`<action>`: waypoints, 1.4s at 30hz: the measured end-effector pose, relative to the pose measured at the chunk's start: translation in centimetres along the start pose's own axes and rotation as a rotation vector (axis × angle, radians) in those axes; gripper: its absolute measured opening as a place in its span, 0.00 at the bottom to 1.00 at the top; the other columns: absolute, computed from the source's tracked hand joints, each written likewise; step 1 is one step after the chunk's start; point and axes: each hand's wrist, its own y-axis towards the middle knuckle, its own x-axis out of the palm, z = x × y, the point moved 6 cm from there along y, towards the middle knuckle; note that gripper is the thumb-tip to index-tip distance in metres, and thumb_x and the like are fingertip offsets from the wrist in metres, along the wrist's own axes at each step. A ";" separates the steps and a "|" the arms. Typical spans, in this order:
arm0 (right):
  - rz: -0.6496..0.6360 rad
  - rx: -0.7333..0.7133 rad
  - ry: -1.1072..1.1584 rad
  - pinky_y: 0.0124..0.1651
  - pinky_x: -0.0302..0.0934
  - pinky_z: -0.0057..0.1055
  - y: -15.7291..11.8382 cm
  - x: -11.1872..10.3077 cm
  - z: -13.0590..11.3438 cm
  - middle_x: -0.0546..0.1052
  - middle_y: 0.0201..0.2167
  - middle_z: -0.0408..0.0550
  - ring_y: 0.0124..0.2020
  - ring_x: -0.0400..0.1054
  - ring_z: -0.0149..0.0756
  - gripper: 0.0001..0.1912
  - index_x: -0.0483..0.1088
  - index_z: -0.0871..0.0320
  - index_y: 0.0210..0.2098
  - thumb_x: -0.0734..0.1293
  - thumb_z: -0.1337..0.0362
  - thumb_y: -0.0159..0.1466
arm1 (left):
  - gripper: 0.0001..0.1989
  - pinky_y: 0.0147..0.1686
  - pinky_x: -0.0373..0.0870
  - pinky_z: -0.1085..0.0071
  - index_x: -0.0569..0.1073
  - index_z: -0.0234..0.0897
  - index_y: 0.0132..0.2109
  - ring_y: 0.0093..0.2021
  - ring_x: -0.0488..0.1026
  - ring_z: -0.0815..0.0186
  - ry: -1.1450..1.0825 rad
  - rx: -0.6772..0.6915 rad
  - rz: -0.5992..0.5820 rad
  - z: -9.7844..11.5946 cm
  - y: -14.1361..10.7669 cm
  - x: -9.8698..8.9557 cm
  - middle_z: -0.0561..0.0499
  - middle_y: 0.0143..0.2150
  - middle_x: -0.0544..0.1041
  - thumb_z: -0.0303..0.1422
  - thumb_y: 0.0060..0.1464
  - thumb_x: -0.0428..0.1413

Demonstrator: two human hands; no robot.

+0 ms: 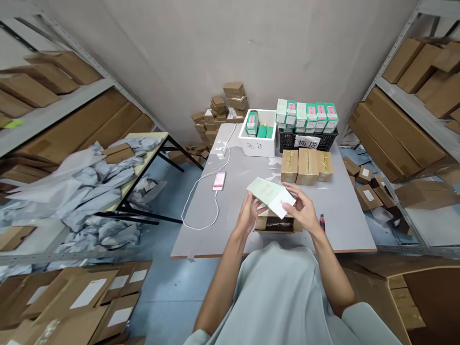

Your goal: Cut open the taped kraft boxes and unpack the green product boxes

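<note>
A pale green and white box (268, 192) is held above the table's front part, tilted. My left hand (248, 211) has its fingers closed on the box's left end, and my right hand (300, 209) grips its white right end. Beneath them on the grey table (237, 237) lies an open cardboard carton (262, 223) with something dark and shiny (279, 224) in it. A red and black cutter (322, 222) rests to the right of my right hand.
Behind stand a white foam bin (257, 147), a black crate (325, 142) with green boxes and several taped cartons (307, 166). A phone (219, 181) with a white cable lies left. Shelves flank both sides.
</note>
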 end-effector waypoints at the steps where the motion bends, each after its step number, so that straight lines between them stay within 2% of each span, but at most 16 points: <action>1: 0.046 -0.047 -0.031 0.65 0.76 0.46 1.2 0.0 -1.6 0.78 0.70 0.58 0.69 0.74 0.53 0.30 0.81 0.48 0.64 0.82 0.42 0.69 | 0.43 0.58 0.84 0.50 0.77 0.42 0.66 0.66 0.81 0.44 0.005 0.007 -0.008 -0.1 -0.2 0.4 0.37 0.70 0.81 0.71 0.61 0.63; 4: 0.131 -0.146 -0.108 0.52 0.78 0.41 5.1 0.0 -5.5 0.84 0.56 0.53 0.52 0.79 0.47 0.26 0.82 0.49 0.58 0.78 0.39 0.71 | 0.43 0.66 0.81 0.44 0.80 0.40 0.61 0.71 0.78 0.41 0.009 0.019 -0.033 -0.2 -1.2 1.6 0.36 0.69 0.82 0.74 0.65 0.55; 6: 0.133 -0.185 -0.145 0.43 0.75 0.37 7.5 0.2 -6.7 0.84 0.48 0.50 0.42 0.77 0.42 0.26 0.83 0.50 0.51 0.73 0.35 0.74 | 0.43 0.68 0.80 0.42 0.80 0.40 0.59 0.73 0.77 0.41 0.006 0.018 -0.050 -0.4 -2.0 2.2 0.36 0.69 0.82 0.74 0.65 0.53; 7: 0.132 -0.196 -0.152 0.40 0.73 0.35 8.5 0.3 -6.9 0.84 0.44 0.49 0.39 0.75 0.40 0.28 0.84 0.51 0.48 0.71 0.33 0.75 | 0.41 0.68 0.79 0.42 0.81 0.40 0.58 0.74 0.77 0.42 0.002 0.024 -0.055 -0.6 -2.4 2.4 0.37 0.69 0.83 0.73 0.65 0.56; 9: 0.156 -0.202 -0.142 0.35 0.68 0.33 10.1 0.4 -6.3 0.81 0.38 0.47 0.34 0.72 0.38 0.33 0.84 0.52 0.47 0.66 0.29 0.76 | 0.35 0.70 0.78 0.43 0.81 0.40 0.54 0.72 0.78 0.43 -0.013 0.044 -0.039 -1.0 -3.1 2.4 0.38 0.66 0.85 0.67 0.61 0.66; 12: 0.208 -0.173 -0.145 0.33 0.65 0.32 10.9 0.8 -4.5 0.82 0.38 0.47 0.30 0.68 0.36 0.36 0.84 0.52 0.48 0.64 0.27 0.75 | 0.30 0.70 0.78 0.45 0.81 0.39 0.50 0.66 0.83 0.45 -0.051 0.036 0.016 -2.1 -4.1 2.1 0.40 0.58 0.88 0.55 0.52 0.77; 18: 0.246 -0.069 -0.191 0.29 0.60 0.31 10.2 0.4 -1.4 0.82 0.39 0.44 0.25 0.61 0.31 0.36 0.83 0.53 0.49 0.71 0.25 0.69 | 0.30 0.62 0.82 0.53 0.81 0.39 0.48 0.55 0.87 0.52 -0.093 -0.029 0.099 -3.4 -5.5 1.8 0.44 0.53 0.88 0.53 0.48 0.80; 22: 0.233 -0.013 -0.049 0.26 0.61 0.29 10.4 -1.3 0.1 0.82 0.39 0.45 0.26 0.65 0.31 0.37 0.83 0.54 0.49 0.72 0.25 0.67 | 0.31 0.57 0.83 0.58 0.81 0.41 0.49 0.50 0.86 0.59 -0.072 0.001 0.124 -2.4 -6.2 2.5 0.46 0.53 0.87 0.53 0.46 0.81; 25: 0.248 0.014 0.016 0.25 0.64 0.28 10.4 -2.2 0.6 0.83 0.40 0.46 0.28 0.70 0.33 0.37 0.82 0.54 0.51 0.73 0.27 0.67 | 0.30 0.59 0.83 0.59 0.81 0.41 0.52 0.56 0.85 0.55 0.018 0.088 0.118 -0.8 -6.4 3.5 0.43 0.58 0.85 0.52 0.51 0.79; 27: 0.322 0.004 0.023 0.26 0.67 0.28 10.2 -2.6 0.3 0.83 0.45 0.48 0.31 0.73 0.34 0.36 0.81 0.53 0.55 0.73 0.28 0.68 | 0.31 0.60 0.82 0.59 0.79 0.40 0.56 0.60 0.84 0.53 0.101 0.171 0.137 0.4 -6.4 4.1 0.41 0.60 0.84 0.50 0.53 0.78; 29: 0.417 -0.056 -0.017 0.33 0.72 0.29 9.6 -2.4 -0.8 0.83 0.54 0.52 0.37 0.78 0.36 0.35 0.79 0.51 0.60 0.74 0.32 0.69 | 0.35 0.60 0.82 0.59 0.76 0.41 0.59 0.59 0.84 0.52 0.187 0.263 0.192 1.5 -6.3 4.6 0.40 0.59 0.84 0.48 0.51 0.79; 31: 0.458 -0.133 -0.080 0.45 0.77 0.34 8.9 -1.6 -2.1 0.81 0.62 0.55 0.47 0.80 0.41 0.34 0.77 0.50 0.64 0.76 0.36 0.69 | 0.40 0.59 0.83 0.58 0.74 0.41 0.62 0.59 0.84 0.51 0.297 0.373 0.280 2.5 -6.4 4.8 0.39 0.60 0.82 0.47 0.48 0.81; 34: 0.450 -0.199 -0.083 0.57 0.77 0.40 8.3 -0.4 -3.7 0.82 0.63 0.55 0.56 0.79 0.48 0.33 0.75 0.50 0.65 0.79 0.40 0.68 | 0.43 0.58 0.83 0.58 0.73 0.42 0.64 0.62 0.82 0.49 0.483 0.533 0.362 3.5 -7.2 5.1 0.36 0.66 0.76 0.46 0.46 0.82; 36: 0.465 -0.219 -0.005 0.57 0.77 0.41 8.1 -0.5 -4.2 0.82 0.62 0.55 0.57 0.80 0.48 0.32 0.75 0.50 0.64 0.78 0.41 0.69 | 0.44 0.60 0.83 0.57 0.73 0.43 0.65 0.64 0.81 0.48 0.504 0.543 0.278 3.5 -7.7 5.5 0.36 0.68 0.74 0.47 0.45 0.82; 40: 0.441 -0.213 0.132 0.53 0.78 0.39 8.3 -1.4 -4.2 0.83 0.61 0.55 0.57 0.81 0.48 0.32 0.76 0.51 0.62 0.79 0.40 0.67 | 0.38 0.60 0.85 0.54 0.72 0.44 0.65 0.61 0.84 0.48 0.250 0.310 -0.009 2.4 -8.1 5.9 0.38 0.64 0.79 0.56 0.56 0.75; 42: 0.418 -0.189 0.169 0.52 0.79 0.38 8.4 -1.8 -4.0 0.84 0.61 0.55 0.58 0.81 0.49 0.32 0.76 0.50 0.61 0.79 0.39 0.67 | 0.36 0.60 0.85 0.53 0.72 0.45 0.62 0.59 0.84 0.49 0.198 0.241 -0.030 2.4 -8.3 5.8 0.40 0.62 0.81 0.57 0.57 0.74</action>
